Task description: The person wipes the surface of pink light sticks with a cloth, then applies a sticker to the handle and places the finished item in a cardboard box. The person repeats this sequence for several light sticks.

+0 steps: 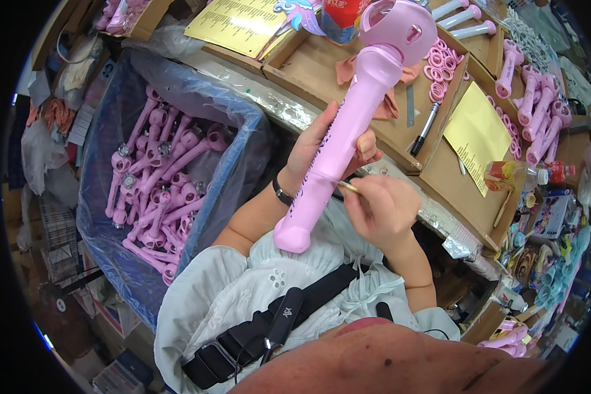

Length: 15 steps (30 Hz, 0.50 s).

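Note:
A long pink plastic wand (331, 141) with a hollow round head slants across the middle, its head up toward the table. Dark lettering runs along its side. My left hand (308, 146) is wrapped around the middle of its shaft, thumb and fingers showing on either side. Closed in a pinch, my right hand (389, 205) holds a thin tool with a brownish handle (349, 186). The tool's fine tip is at the wand's lower shaft, along a seam line; whether it touches I cannot tell. Its exact kind is too small to make out.
On my left stands a bin lined with blue plastic (240, 131), holding several pink wands (157, 151). Cardboard trays (381, 141) on the table hold pink rings (440, 65), a black marker (425, 130) and a metal strip (410, 105). More wands (538, 118) lie at right, near yellow paper (477, 138).

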### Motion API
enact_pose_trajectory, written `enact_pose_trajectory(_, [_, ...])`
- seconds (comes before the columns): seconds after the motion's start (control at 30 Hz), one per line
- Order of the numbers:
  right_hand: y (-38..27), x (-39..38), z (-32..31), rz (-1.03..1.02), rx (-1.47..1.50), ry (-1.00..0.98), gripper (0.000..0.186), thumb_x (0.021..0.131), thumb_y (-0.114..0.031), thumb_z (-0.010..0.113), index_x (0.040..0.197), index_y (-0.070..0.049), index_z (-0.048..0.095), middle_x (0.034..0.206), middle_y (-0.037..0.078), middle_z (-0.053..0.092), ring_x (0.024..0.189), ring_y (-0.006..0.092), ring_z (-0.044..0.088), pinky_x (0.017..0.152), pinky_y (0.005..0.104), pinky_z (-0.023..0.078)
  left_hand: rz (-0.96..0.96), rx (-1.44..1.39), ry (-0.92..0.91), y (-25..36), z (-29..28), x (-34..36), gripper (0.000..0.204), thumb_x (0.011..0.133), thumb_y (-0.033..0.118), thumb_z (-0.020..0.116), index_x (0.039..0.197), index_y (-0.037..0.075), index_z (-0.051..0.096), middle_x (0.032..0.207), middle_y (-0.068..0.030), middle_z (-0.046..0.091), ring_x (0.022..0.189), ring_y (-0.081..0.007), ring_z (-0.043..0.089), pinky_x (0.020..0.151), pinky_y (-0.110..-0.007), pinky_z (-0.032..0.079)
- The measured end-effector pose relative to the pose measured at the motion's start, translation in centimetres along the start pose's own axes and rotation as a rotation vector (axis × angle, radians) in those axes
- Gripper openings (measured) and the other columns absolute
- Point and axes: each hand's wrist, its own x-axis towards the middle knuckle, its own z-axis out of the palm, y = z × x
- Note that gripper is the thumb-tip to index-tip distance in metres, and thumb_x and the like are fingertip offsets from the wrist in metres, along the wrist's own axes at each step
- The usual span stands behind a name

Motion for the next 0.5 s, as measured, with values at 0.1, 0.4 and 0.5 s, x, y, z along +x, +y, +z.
enact_pose_trajectory(0.1, [0.7, -1.0, -1.0, 0.060, -0.080, 0.059, 0.015, 0.073, -0.002, 0.069, 0.084, -0.005, 0.060, 0.072, 0.008, 0.062, 0.057, 0.0212, 0.057, 0.053, 0.0294, 0.045, 0.012, 0.006, -0.018, 0.0, -0.1, 0.0, 0.050, 0.098, 0.048, 0.029, 0.117, 0.007, 0.050, 0.082, -0.0075, 0.054, 0.082, -0.0184, 0.052, 0.092, -0.038, 0.040])
enact_pose_trajectory(0.4, [6.5, -10.7, -3.3, -0.089, -0.560, 0.080, 0.017, 0.073, -0.016, 0.074, 0.088, -0.020, 0.067, 0.111, 0.004, 0.057, 0.109, 0.0301, 0.049, 0.097, 0.0468, 0.033, 0.072, 0.231, 0.087, 0.8, -1.0, 0.0, 0.056, 0.099, 0.049, 0.020, 0.129, 0.009, 0.044, 0.073, -0.0023, 0.049, 0.073, -0.0152, 0.046, 0.096, -0.040, 0.035])
enact_pose_trajectory(0.5, [8.3, -13.7, -3.1, -0.037, -0.762, 0.112, 0.016, 0.071, -0.018, 0.075, 0.083, -0.026, 0.070, 0.117, 0.003, 0.054, 0.117, 0.0291, 0.042, 0.101, 0.0463, 0.028, 0.072, 0.337, 0.132, 0.8, -1.2, 0.2, 0.057, 0.098, 0.051, 0.020, 0.118, 0.008, 0.051, 0.070, -0.0023, 0.049, 0.066, -0.0141, 0.045, 0.096, -0.040, 0.036])
